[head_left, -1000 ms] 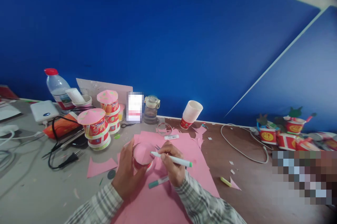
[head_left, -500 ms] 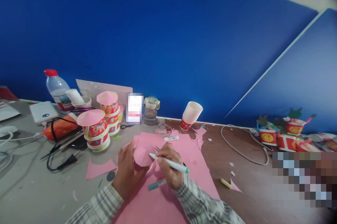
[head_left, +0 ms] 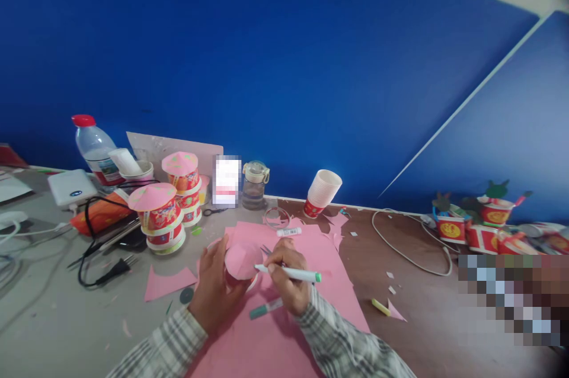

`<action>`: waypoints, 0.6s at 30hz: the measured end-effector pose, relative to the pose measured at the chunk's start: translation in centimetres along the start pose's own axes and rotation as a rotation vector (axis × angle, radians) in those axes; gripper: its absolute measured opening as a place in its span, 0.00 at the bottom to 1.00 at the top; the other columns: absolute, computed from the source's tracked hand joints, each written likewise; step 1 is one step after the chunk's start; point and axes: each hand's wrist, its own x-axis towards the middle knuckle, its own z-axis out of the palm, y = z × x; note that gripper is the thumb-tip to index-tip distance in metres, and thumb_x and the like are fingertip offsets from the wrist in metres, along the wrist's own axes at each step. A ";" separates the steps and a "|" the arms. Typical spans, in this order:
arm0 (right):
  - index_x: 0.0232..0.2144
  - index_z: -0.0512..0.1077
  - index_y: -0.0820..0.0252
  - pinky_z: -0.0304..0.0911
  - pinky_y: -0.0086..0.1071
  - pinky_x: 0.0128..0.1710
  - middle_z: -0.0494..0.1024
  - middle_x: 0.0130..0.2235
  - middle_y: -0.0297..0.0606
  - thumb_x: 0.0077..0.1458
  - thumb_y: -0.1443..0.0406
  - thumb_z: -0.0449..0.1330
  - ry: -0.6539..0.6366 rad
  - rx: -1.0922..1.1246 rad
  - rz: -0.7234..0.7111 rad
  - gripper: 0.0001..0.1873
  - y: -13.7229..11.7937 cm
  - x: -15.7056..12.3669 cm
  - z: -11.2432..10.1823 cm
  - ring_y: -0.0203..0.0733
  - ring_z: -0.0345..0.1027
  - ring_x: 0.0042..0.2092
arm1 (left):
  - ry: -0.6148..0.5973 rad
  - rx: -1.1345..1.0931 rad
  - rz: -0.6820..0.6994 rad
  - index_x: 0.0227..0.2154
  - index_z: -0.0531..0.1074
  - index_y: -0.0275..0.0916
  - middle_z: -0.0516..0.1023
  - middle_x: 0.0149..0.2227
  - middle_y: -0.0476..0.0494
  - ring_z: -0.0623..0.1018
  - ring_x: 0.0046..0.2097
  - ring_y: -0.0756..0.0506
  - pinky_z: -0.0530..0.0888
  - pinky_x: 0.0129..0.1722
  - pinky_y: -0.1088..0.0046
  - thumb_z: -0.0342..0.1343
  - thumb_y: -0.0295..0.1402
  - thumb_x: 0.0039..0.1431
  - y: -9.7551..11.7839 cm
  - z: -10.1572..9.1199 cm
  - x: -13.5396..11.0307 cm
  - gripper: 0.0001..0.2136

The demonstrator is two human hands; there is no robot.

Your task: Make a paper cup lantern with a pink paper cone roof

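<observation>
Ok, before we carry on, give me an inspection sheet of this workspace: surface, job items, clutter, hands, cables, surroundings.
Surface: grey tabletop on the left, brown tabletop on the right, pink paper sheet between them.
Job items: pink-topped cup; green-ended marker.
Clutter: pink scrap, teal-capped marker, white tube, yellow-green stick.
Hands: left hand holds the pink-topped cup; right hand holds the green-ended marker, its tip at the cup top's edge; contact cannot be told.
Cables: black plug with cord on the left; white cable loosely curved on the right.
Surroundings: blue partition behind; red-capped bottle and leaning cup stack near it.
</observation>
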 end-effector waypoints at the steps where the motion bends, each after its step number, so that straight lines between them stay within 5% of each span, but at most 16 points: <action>1: 0.17 0.72 0.58 0.58 0.36 0.31 0.67 0.18 0.30 0.44 0.69 0.53 -0.002 0.002 0.007 0.10 0.0 0.0 -0.1 0.41 0.62 0.26 | -0.005 0.002 0.003 0.53 0.42 0.42 0.65 0.48 0.34 0.61 0.51 0.34 0.55 0.50 0.45 0.55 0.49 0.34 0.0 0.0 0.0 0.43; 18: 0.25 0.75 0.57 0.60 0.36 0.31 0.70 0.22 0.31 0.49 0.66 0.55 0.031 0.009 -0.010 0.08 0.3 0.0 0.2 0.42 0.64 0.28 | -0.006 -0.014 0.013 0.48 0.54 0.39 0.67 0.45 0.34 0.62 0.50 0.33 0.55 0.50 0.44 0.54 0.46 0.35 0.0 -0.1 0.1 0.34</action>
